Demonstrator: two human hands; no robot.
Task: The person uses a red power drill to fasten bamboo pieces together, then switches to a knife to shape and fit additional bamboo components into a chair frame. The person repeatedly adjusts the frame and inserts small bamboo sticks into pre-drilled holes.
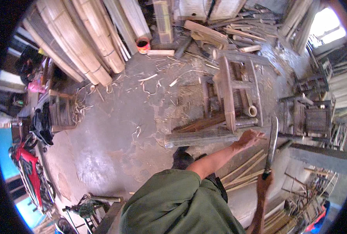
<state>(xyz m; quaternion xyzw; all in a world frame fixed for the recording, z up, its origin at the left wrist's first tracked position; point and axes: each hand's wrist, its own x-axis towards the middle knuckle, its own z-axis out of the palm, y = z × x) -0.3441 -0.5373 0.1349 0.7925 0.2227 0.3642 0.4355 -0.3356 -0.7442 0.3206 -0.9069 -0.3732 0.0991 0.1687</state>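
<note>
My right hand (pixel 264 181) is closed around the dark handle of a machete (pixel 273 144), whose long blade points up and away from me. To its left, my left hand (pixel 251 139) is stretched forward with the fingers drawn together. Something small and pale seems to show at those fingertips, too small to name. Just beyond the left hand stands a wooden frame (pixel 228 99) like a low bench, beside a thick log (pixel 200 138) lying on the floor. Several long pale bamboo strips (pixel 241 171) lie below my left forearm, near the machete handle.
Tall split bamboo panels (pixel 70 43) lean at the far left, near a red pot (pixel 143 45). Scrap wood (pixel 243 33) is heaped at the back right. A red motorcycle (pixel 31 171) stands at left. Shavings litter the concrete floor (pixel 115 113). A low wall (pixel 325 154) runs at right.
</note>
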